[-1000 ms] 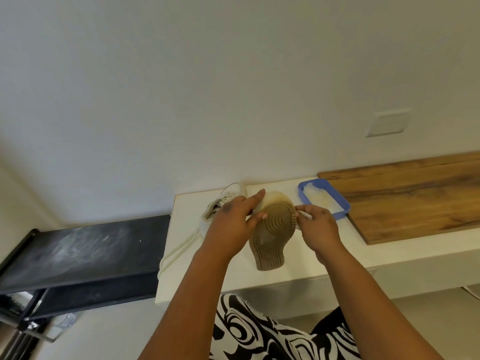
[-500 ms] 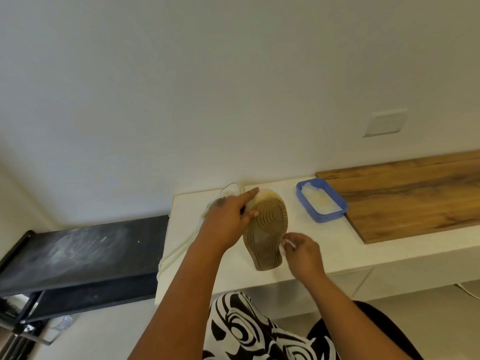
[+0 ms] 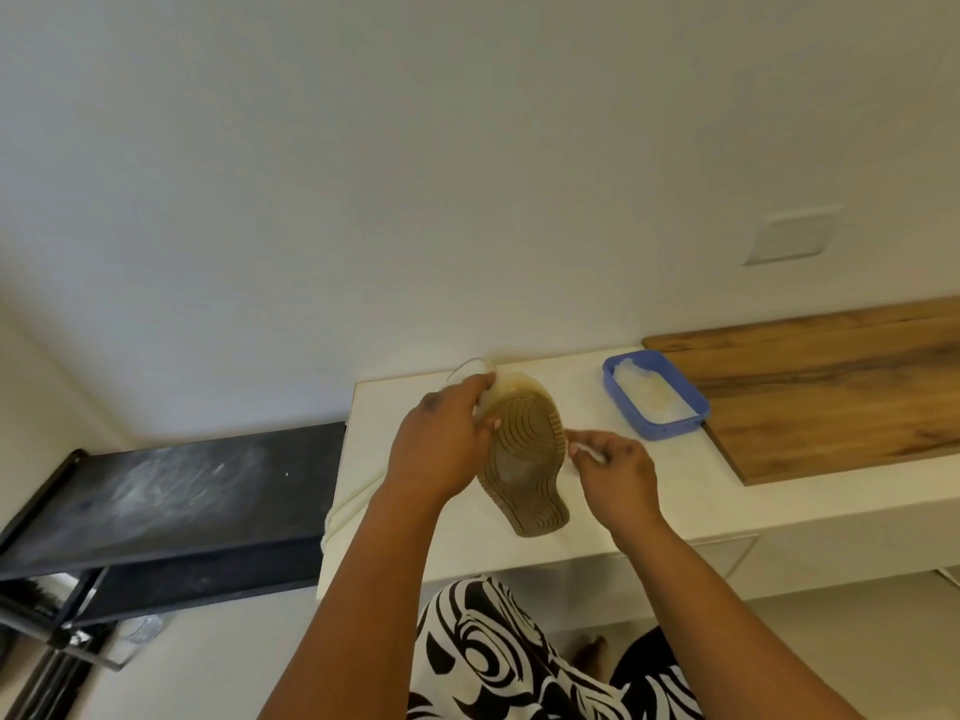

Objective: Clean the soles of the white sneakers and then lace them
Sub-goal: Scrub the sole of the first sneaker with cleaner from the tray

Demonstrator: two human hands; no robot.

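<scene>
Head view. Left hand (image 3: 441,449) wraps the toe end of a white sneaker (image 3: 524,454), fingers (image 3: 480,387) curled over the far rim, thumb tip on the tread. The shoe is held sole-up, tan sole facing the camera, heel toward the person, above the white table (image 3: 691,491). Right hand (image 3: 615,472) sits just right of the sole's edge, its fingers clenched on a small white cloth (image 3: 587,452) that touches the sole's side.

Beyond the right fingers, a blue tray (image 3: 657,431) holding whitish material rests on the table, touching a wooden board (image 3: 831,387). White laces (image 3: 353,504) hang off the table's left edge, below the left wrist. Left of that stands a black shelf (image 3: 171,491).

Bare table lies between the right fingers and the tray, and along the near edge.
</scene>
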